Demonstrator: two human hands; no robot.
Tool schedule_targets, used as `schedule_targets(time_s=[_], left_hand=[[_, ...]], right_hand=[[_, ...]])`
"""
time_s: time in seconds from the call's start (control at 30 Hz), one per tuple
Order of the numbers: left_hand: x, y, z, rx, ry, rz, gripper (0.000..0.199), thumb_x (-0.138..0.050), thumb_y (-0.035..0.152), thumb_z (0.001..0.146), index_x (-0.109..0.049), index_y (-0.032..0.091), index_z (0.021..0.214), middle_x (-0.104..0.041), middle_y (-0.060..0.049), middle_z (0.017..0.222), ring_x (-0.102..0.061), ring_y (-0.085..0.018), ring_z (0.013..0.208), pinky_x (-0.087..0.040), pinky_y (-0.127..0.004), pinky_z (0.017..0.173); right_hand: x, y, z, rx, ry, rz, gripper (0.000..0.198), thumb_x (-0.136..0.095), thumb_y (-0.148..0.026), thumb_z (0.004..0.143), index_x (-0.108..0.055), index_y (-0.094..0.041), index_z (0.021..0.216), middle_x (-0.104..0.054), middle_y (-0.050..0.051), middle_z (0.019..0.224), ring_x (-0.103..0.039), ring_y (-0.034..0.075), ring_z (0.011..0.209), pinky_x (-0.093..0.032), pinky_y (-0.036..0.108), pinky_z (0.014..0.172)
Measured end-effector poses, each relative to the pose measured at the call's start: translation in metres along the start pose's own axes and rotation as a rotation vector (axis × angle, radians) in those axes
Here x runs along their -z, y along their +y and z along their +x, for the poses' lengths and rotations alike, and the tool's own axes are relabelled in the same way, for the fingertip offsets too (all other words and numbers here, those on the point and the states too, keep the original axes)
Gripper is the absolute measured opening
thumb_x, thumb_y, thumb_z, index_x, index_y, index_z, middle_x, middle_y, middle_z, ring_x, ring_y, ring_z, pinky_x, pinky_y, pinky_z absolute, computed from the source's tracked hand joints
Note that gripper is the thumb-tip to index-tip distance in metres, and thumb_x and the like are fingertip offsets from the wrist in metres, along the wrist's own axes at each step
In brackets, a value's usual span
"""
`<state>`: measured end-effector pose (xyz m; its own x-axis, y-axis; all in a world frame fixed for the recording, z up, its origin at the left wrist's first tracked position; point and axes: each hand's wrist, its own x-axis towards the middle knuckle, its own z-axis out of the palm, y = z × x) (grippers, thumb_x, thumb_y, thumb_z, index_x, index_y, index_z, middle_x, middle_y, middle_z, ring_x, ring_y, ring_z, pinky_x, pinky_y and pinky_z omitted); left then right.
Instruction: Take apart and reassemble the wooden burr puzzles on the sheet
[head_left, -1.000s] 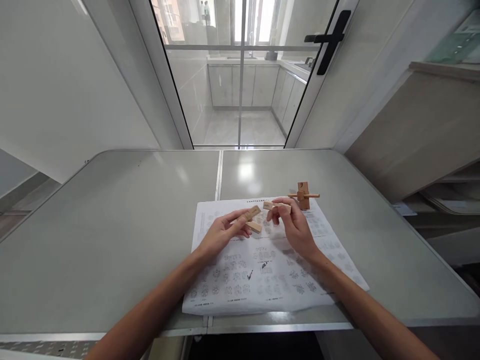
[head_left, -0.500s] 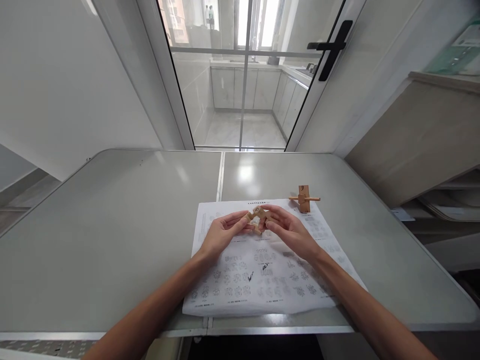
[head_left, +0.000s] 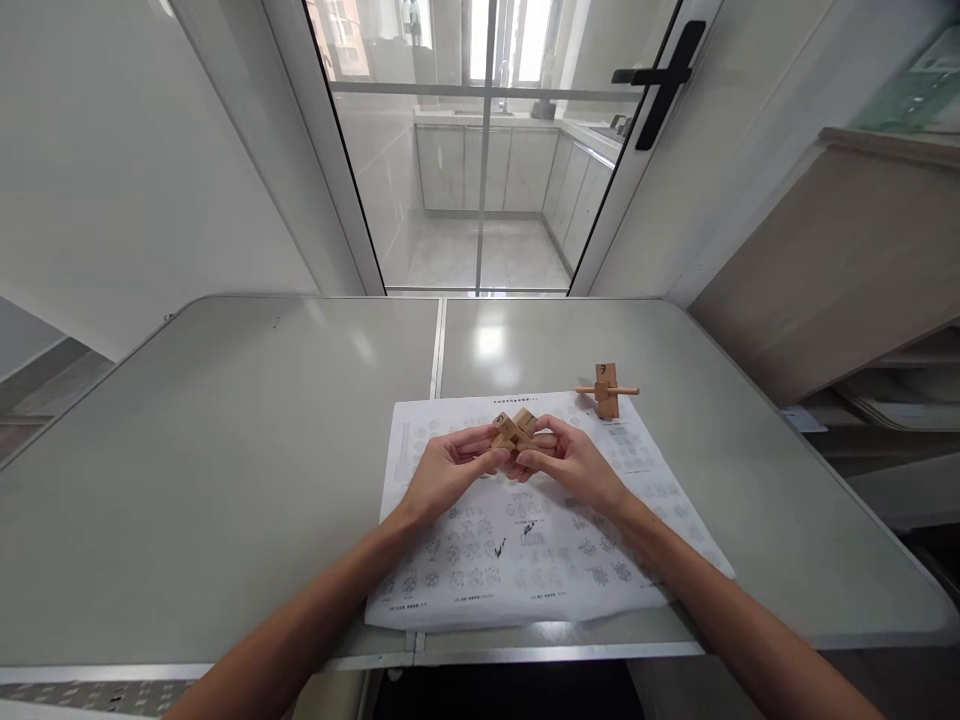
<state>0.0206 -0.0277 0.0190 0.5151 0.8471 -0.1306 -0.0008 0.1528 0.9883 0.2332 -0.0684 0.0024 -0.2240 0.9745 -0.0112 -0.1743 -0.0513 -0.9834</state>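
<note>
Above the printed paper sheet [head_left: 555, 570], both my hands grip a small cluster of interlocking wooden puzzle pieces [head_left: 514, 430]. My left hand [head_left: 454, 465] is closed on its left side, thumb in front and fingers behind. On the right side, my right hand [head_left: 566, 460] pinches it the same way. Dark marks show on the upper faces of the pieces. The fingers hide their lower parts. Past my right hand, a second wooden puzzle assembly [head_left: 607, 391] with a thin rod through it rests at the sheet's top right corner.
The sheet lies on a grey table [head_left: 225, 480] with a metal seam [head_left: 439, 350] across it. Beyond the far edge stands a glass door [head_left: 450, 190] with a black handle [head_left: 664, 80]. Shelving [head_left: 862, 230] rises on the right.
The wooden pieces have come together into a tighter crossed cluster; before, a gap showed between them. My hands have drawn closer, thumbs nearly meeting. The view has tilted slightly.
</note>
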Motion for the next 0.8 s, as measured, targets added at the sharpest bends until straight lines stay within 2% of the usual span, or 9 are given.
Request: schedule_targets(time_s=[0.07, 0.13, 0.33, 0.43, 0.6, 0.8], left_hand=[[-0.0004, -0.0020, 0.0006, -0.004, 0.030, 0.010, 0.054, -0.086, 0.045, 0.084, -0.076, 0.020, 0.130, -0.080, -0.013, 0.123, -0.076, -0.031, 0.109, -0.059, -0.043, 0.091], [0.0003, -0.0038, 0.0014, -0.007, 0.047, 0.010, 0.057, -0.086, 0.044, 0.083, -0.073, 0.020, 0.134, -0.081, -0.012, 0.120, -0.076, -0.030, 0.106, -0.059, -0.041, 0.089], [0.0051, -0.0048, 0.0034, -0.016, 0.090, 0.000, 0.059, -0.085, 0.046, 0.084, -0.070, 0.019, 0.135, -0.081, -0.011, 0.118, -0.076, -0.028, 0.103, -0.058, -0.038, 0.085], [0.0056, -0.0047, 0.0037, -0.010, 0.088, 0.023, 0.061, -0.085, 0.048, 0.083, -0.070, 0.019, 0.135, -0.082, -0.011, 0.116, -0.076, -0.029, 0.102, -0.058, -0.039, 0.084], [0.0049, -0.0052, 0.0026, -0.001, 0.074, 0.034, 0.063, -0.087, 0.046, 0.082, -0.069, 0.018, 0.135, -0.083, -0.010, 0.114, -0.077, -0.031, 0.107, -0.057, -0.044, 0.098], [0.0051, -0.0047, 0.0020, 0.027, 0.070, 0.031, 0.063, -0.086, 0.046, 0.082, -0.067, 0.019, 0.136, -0.083, -0.008, 0.114, -0.076, -0.031, 0.114, -0.052, -0.048, 0.111]], right_hand=[[-0.0011, 0.0004, -0.0003, 0.024, 0.023, -0.047, 0.034, -0.084, -0.046, 0.088, -0.060, -0.021, 0.092, -0.080, 0.004, 0.081, -0.078, 0.022, 0.068, -0.065, 0.037, 0.065], [-0.0029, 0.0005, -0.0002, 0.047, 0.045, -0.072, 0.033, -0.082, -0.047, 0.090, -0.061, -0.021, 0.090, -0.077, 0.002, 0.074, -0.075, 0.020, 0.062, -0.062, 0.035, 0.060], [-0.0062, -0.0030, 0.0011, 0.080, -0.023, -0.067, 0.033, -0.067, -0.053, 0.101, -0.069, -0.020, 0.106, -0.079, 0.008, 0.096, -0.075, 0.020, 0.076, -0.063, 0.038, 0.072], [-0.0055, -0.0045, 0.0006, 0.072, -0.016, -0.075, 0.033, -0.067, -0.054, 0.100, -0.068, -0.021, 0.101, -0.077, 0.006, 0.089, -0.072, 0.019, 0.073, -0.061, 0.038, 0.072], [-0.0044, -0.0042, 0.0000, 0.039, -0.022, -0.087, 0.032, -0.068, -0.052, 0.100, -0.063, -0.021, 0.093, -0.072, 0.001, 0.083, -0.065, 0.015, 0.066, -0.055, 0.034, 0.071], [-0.0063, -0.0043, 0.0006, 0.027, -0.043, -0.132, 0.036, -0.065, -0.057, 0.100, -0.061, -0.023, 0.092, -0.068, 0.000, 0.075, -0.064, 0.016, 0.064, -0.053, 0.034, 0.066]])
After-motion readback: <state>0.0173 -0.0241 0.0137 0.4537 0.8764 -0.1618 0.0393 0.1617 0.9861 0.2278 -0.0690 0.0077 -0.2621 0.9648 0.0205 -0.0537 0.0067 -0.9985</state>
